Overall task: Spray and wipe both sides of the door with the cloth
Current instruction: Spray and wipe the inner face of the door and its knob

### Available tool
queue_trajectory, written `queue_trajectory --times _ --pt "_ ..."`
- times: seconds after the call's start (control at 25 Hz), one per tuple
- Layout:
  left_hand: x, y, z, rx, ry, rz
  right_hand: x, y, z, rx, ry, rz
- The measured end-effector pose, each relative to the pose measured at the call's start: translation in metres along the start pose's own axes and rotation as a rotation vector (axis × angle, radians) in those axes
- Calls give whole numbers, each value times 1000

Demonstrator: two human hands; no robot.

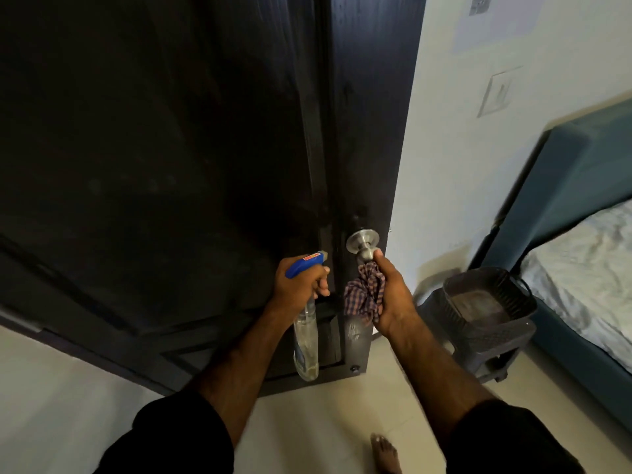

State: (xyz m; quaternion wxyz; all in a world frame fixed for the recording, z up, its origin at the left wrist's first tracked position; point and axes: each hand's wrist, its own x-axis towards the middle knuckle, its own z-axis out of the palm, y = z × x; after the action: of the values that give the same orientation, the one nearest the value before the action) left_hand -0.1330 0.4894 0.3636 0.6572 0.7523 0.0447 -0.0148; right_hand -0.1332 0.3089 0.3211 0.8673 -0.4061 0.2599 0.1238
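Door (154, 148): dark, fills left and centre, steel knob (362, 242) at its right edge.
Left hand (301, 282): fingers curled round sprayer (306, 323), bottle hanging down.
Right hand (393, 295): fingers clamped on checked cloth (364, 295), fingertips touching knob.
Bin (489, 302), bed (581, 251): right.

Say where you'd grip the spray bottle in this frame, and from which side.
Grip the narrow neck just under the blue trigger head, as the left hand does now. The spray bottle hangs upright, nozzle toward the door, clear body below. Probably come from the back, opposite the nozzle, fingers wrapping forward so the index reaches the trigger. The wider body looks harder to hold.
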Motion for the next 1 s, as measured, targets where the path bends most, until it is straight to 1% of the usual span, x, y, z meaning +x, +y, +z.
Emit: queue_trajectory --times 0.12,0.28,0.48,0.68,0.88,1.0 --pt "23 4 1 -9 43 5 28 -17 10 55 -57 32" --pt "51 15 8 -22 127 -4 60 -34 25 63 -95 96" --pt "86 23 17 -12 223 -16 89 -52 44 32 -135 129" --pt "114 26 25 3 270 -34 122 -62 59 0 -164 194" --pt "138 28 28 4 318 -61 171 -50 66 22 -132 200" --pt "147 30 28 25 337 -61 168 -54 70 -19 -147 170"
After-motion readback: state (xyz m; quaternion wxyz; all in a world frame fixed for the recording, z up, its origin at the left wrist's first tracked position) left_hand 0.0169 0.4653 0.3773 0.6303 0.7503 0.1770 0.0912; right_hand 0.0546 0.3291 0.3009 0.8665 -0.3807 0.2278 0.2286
